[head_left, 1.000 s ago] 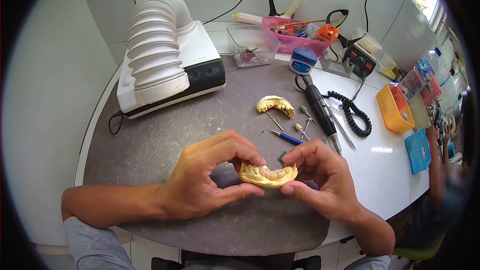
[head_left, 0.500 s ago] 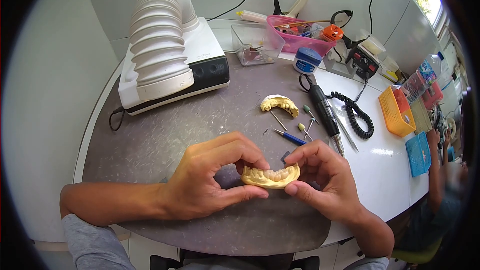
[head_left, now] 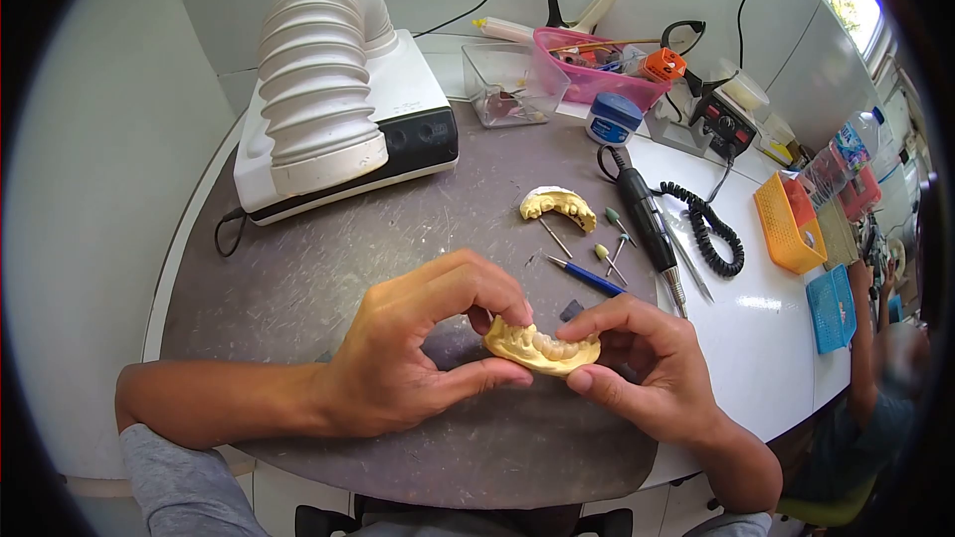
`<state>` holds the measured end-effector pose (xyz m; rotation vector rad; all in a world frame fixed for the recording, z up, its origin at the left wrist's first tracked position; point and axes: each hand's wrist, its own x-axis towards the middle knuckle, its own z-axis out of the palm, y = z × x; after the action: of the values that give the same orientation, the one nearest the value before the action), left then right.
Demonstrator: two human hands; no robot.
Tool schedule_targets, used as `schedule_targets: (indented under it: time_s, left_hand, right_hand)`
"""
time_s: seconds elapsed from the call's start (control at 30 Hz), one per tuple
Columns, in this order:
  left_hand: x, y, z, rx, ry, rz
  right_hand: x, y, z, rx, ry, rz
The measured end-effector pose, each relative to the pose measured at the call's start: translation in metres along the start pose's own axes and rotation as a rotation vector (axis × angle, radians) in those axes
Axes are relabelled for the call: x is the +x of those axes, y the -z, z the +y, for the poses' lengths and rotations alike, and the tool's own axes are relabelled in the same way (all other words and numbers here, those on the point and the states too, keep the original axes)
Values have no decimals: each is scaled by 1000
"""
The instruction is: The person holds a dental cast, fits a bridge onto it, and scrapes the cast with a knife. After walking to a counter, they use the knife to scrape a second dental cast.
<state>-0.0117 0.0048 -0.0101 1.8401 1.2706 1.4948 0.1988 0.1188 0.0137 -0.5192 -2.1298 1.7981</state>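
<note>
A yellow plaster dental model (head_left: 527, 361) is held up between my two hands over the near part of the desk. A pale, glossy row of tooth crowns (head_left: 559, 347) sits along its ridge. My left hand (head_left: 403, 348) grips the model's left end, thumb against the lower edge and fingertips on top. At the right end, my right hand (head_left: 647, 358) has its thumb under the edge and its index finger at the crowns. Behind the hands lie a blue pen-like tool (head_left: 585, 275), a dark grey piece (head_left: 572, 310) and a second dental model (head_left: 559, 205).
A white extractor box (head_left: 418, 99) with a ribbed hose (head_left: 318, 70) stands at the back left. A black handpiece (head_left: 645, 214), several burs (head_left: 603, 253), a blue-lidded jar (head_left: 613, 119) and a pink basket (head_left: 607, 80) lie further back. Another person's arm (head_left: 863, 338) shows at the far right.
The model has tilted slightly, its left part rising. My right fingers have shifted left over the crowns, and more of the blue tool and the grey piece shows.
</note>
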Motion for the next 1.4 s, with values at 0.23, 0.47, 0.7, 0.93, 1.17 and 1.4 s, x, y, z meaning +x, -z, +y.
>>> schedule_targets:
  time_s: [0.23,0.47,0.7,0.93,1.17,1.4]
  left_hand:
    - [1,0,1,-7,-2,-10]
    - [2,0,8,91,-38,-104]
    - [2,0,7,120,-63,-121]
    - [2,0,7,121,-57,-121]
    - [2,-1,6,113,-56,-121]
    - [2,-1,6,110,-59,-110]
  right_hand:
    - [-1,0,-1,7,28,-17]
    - [2,-5,1,-2,25,-27]
    - [1,-2,-2,11,-44,-73]
    - [1,-4,3,15,25,-49]
    - [1,-4,3,11,13,-47]
    - [2,-3,2,-1,30,-52]
